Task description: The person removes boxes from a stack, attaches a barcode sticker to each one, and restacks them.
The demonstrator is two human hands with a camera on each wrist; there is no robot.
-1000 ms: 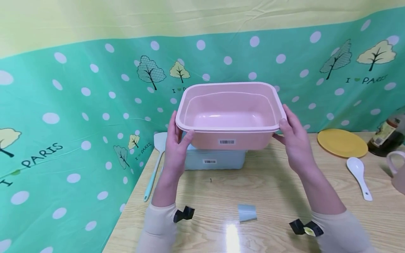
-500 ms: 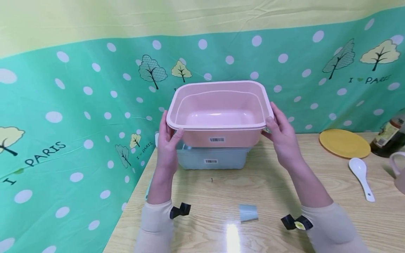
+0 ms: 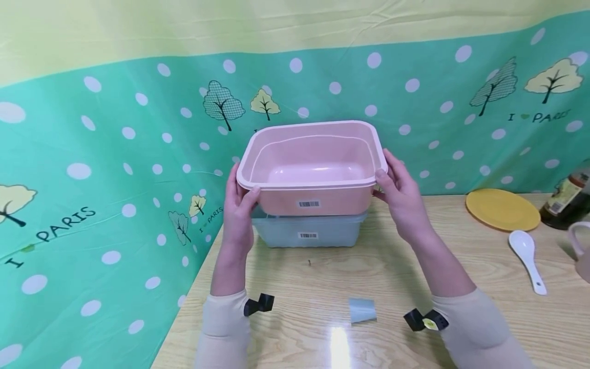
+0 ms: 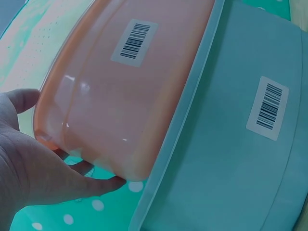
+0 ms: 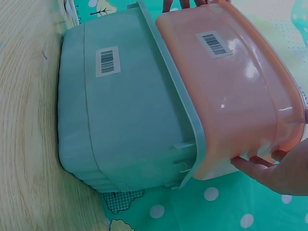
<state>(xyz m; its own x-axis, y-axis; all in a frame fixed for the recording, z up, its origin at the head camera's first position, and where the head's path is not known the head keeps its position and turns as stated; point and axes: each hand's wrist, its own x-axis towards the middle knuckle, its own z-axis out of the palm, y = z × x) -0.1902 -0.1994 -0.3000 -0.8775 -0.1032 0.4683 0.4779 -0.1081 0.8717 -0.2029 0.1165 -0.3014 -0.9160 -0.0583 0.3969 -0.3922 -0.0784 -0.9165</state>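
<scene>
A pink plastic basin (image 3: 313, 200) with a barcode label is held up by its two ends. My left hand (image 3: 237, 223) grips the left end, thumb at the front corner of the rim and fingers along the side. At the right end my right hand (image 3: 405, 207) holds the basin the same way, its fingers (image 5: 250, 168) spread on the outer wall. Directly below stands a light blue bin (image 3: 306, 233), also with a barcode, on the table. The basin's underside sits at the bin's rim (image 4: 192, 96); whether it rests there I cannot tell.
A small light blue cup (image 3: 362, 310) lies on its side on the wooden table (image 3: 304, 282). To the right are a yellow plate (image 3: 502, 209), a white spoon (image 3: 525, 256), a dark sauce bottle (image 3: 564, 200) and part of a mug (image 3: 583, 261). A dotted green cloth (image 3: 138, 154) hangs behind.
Both hands have carried the pink basin to the left and it now lines up over the blue bin. The spatula at the left has gone out of sight behind the left arm.
</scene>
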